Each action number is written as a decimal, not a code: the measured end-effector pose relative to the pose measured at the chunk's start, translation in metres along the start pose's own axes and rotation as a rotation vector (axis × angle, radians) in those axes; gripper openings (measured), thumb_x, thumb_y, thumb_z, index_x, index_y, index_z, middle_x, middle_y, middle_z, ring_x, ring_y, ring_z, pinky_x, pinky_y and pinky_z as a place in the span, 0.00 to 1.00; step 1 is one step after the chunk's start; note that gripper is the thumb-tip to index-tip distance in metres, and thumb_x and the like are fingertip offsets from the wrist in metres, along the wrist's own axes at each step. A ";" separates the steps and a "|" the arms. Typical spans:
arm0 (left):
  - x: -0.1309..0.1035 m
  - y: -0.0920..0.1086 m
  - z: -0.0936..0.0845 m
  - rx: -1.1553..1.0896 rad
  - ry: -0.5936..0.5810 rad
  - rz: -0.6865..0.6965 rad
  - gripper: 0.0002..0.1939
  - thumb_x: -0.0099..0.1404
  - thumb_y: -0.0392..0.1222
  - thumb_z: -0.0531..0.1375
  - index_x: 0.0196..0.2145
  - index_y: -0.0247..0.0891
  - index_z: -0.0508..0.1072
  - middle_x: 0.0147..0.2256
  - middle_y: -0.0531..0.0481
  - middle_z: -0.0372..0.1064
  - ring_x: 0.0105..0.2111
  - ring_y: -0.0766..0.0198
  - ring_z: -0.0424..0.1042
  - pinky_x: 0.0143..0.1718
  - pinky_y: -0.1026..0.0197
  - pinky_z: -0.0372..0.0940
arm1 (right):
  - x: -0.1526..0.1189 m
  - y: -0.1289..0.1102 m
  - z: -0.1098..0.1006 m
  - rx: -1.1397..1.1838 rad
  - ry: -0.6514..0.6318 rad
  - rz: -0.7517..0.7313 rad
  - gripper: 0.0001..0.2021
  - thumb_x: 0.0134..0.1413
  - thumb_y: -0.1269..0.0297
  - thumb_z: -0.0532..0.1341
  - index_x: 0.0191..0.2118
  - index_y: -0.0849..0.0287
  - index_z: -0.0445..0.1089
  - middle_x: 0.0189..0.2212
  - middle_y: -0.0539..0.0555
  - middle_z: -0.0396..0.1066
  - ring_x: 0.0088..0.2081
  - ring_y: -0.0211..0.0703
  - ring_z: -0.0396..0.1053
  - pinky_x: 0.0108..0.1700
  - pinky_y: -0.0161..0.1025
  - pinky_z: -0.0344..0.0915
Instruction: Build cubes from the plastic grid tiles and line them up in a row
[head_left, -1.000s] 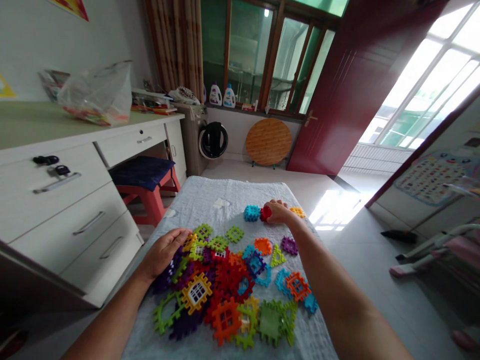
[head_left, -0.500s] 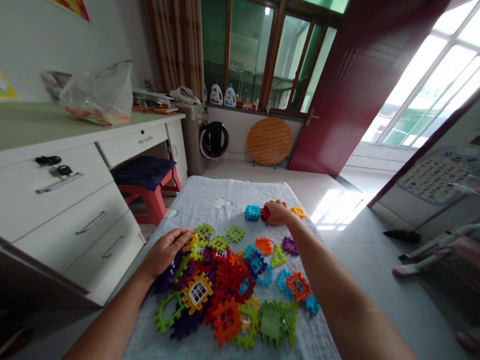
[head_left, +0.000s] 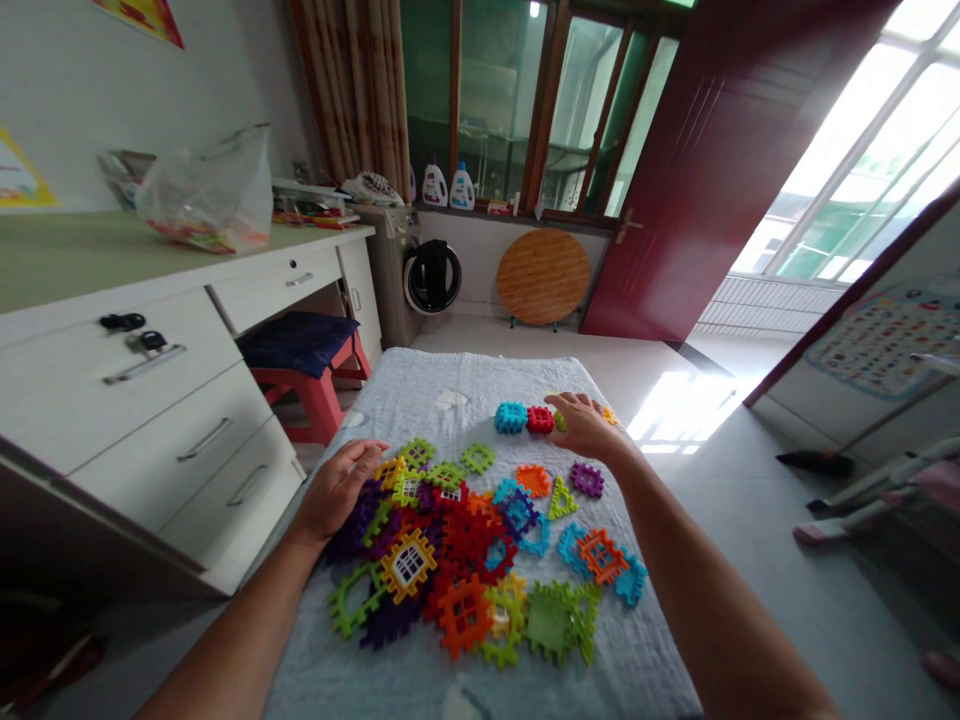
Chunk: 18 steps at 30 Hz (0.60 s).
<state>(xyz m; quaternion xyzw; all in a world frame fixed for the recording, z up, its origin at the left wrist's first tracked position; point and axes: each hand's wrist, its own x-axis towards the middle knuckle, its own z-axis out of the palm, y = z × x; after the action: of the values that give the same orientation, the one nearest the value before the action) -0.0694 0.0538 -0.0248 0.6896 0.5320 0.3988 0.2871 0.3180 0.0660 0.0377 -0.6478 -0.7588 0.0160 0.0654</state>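
Note:
Notched plastic pieces in many colours lie in a loose pile on a cloth-covered table [head_left: 420, 385]. My left hand [head_left: 346, 487] rests at the pile's left edge, fingers apart, beside a yellow piece [head_left: 389, 471]. My right hand [head_left: 583, 422] is over the far right part of the cloth, palm down with fingers apart, above a lime green piece [head_left: 559, 420] that it partly hides. Left of it are a red stack [head_left: 540, 419] and a blue stack [head_left: 511, 417]. An orange-yellow piece [head_left: 610, 415] shows beyond my right fingers.
A white desk [head_left: 187, 275] with drawers stands at the left, holding a plastic bag [head_left: 214, 200]. A red stool [head_left: 319, 405] is beside it. Behind are a washing machine [head_left: 394, 270], a round wooden board [head_left: 543, 276] and a dark red door [head_left: 697, 160].
My right hand has moved slightly right, off the red stack, and its fingers have spread. The red stack now shows fully beside the blue one. The view has shifted a little.

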 end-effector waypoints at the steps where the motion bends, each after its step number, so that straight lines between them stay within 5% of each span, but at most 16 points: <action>1: -0.001 0.001 0.000 0.016 0.033 0.032 0.27 0.65 0.61 0.48 0.43 0.37 0.73 0.45 0.45 0.73 0.49 0.54 0.69 0.54 0.57 0.61 | -0.012 -0.001 -0.002 0.030 0.001 -0.024 0.30 0.46 0.62 0.63 0.58 0.53 0.61 0.53 0.58 0.63 0.52 0.55 0.57 0.52 0.48 0.51; 4: -0.003 0.006 0.002 0.047 0.127 0.135 0.23 0.66 0.57 0.48 0.41 0.37 0.73 0.44 0.45 0.71 0.49 0.55 0.69 0.54 0.57 0.61 | -0.045 -0.007 0.000 0.113 0.003 -0.110 0.25 0.48 0.62 0.63 0.55 0.53 0.65 0.50 0.56 0.66 0.49 0.52 0.60 0.51 0.46 0.53; 9: -0.003 0.018 0.002 0.221 0.192 0.213 0.17 0.64 0.52 0.52 0.39 0.38 0.72 0.43 0.45 0.71 0.48 0.55 0.68 0.54 0.57 0.60 | -0.068 -0.019 0.022 0.171 0.072 -0.049 0.19 0.51 0.64 0.61 0.50 0.57 0.68 0.48 0.58 0.68 0.49 0.51 0.61 0.50 0.45 0.54; 13: 0.001 0.043 0.008 0.413 -0.011 0.215 0.15 0.63 0.50 0.54 0.38 0.40 0.74 0.41 0.45 0.72 0.44 0.55 0.70 0.49 0.56 0.62 | -0.066 -0.027 0.038 0.182 0.123 -0.008 0.15 0.53 0.68 0.58 0.48 0.58 0.69 0.46 0.58 0.69 0.48 0.50 0.62 0.50 0.44 0.55; 18: 0.002 0.079 0.040 0.695 -0.155 0.162 0.20 0.56 0.59 0.59 0.36 0.41 0.77 0.37 0.42 0.75 0.40 0.51 0.70 0.43 0.54 0.61 | -0.061 -0.028 0.050 0.189 0.147 -0.029 0.13 0.54 0.66 0.58 0.46 0.57 0.70 0.45 0.57 0.70 0.47 0.50 0.62 0.49 0.43 0.55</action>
<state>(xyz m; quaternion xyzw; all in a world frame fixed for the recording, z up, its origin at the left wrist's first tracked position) 0.0047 0.0359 0.0201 0.8141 0.5560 0.1622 0.0426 0.2941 0.0044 -0.0133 -0.6270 -0.7565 0.0388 0.1819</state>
